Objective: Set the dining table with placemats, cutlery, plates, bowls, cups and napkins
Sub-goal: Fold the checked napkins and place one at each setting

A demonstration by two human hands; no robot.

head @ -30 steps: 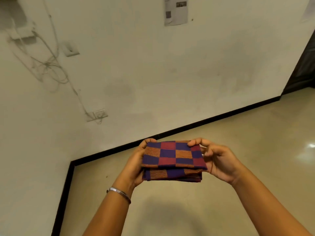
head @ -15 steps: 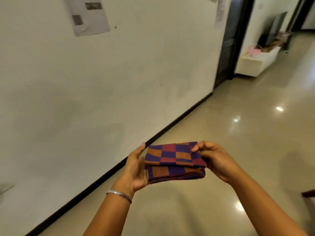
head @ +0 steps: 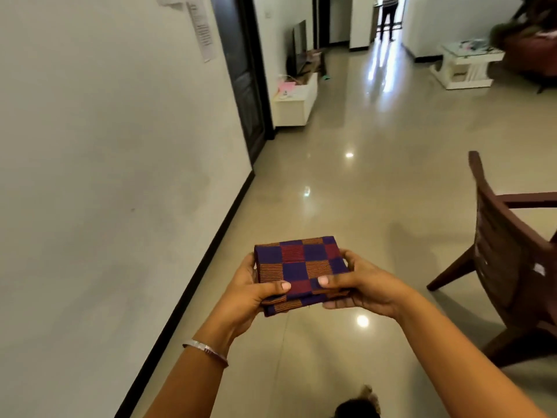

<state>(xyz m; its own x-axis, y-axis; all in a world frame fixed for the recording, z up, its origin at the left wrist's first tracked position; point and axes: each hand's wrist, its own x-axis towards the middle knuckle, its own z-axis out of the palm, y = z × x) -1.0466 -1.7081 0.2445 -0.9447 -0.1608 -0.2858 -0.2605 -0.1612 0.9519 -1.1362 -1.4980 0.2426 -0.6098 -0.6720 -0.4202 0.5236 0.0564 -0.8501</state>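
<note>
**Cloth in hand, desk nowhere in sight**

You're carrying the folded checked cloth (head: 298, 271) out in front of you, over the shiny floor (head: 376, 191), held up in the air and resting on nothing. Your left hand (head: 250, 292) grips its left edge, thumb laid across the top and the fingers tucked beneath. Your right hand (head: 358, 286) takes the right edge the same way, thumb on top, fingers curled under. Both hands are clamped on the cloth, and it lies flat and level between them.

As for progress, I'd call this the very start. No desk shows here, and no plates, bowls, cups or cutlery either, so nothing visible counts as laid. Whether this cloth is a placemat or a napkin I can't tell. Everything else looks to be ahead of you.

The fold is close to square, so its long axis is hard to call. It sits slightly skewed, its left edge running near to far and leaning a touch left. The layered edges face you at the near side.

A wooden chair (head: 512, 260) stands to your right, and the white wall (head: 105, 176) runs along your left.
</note>
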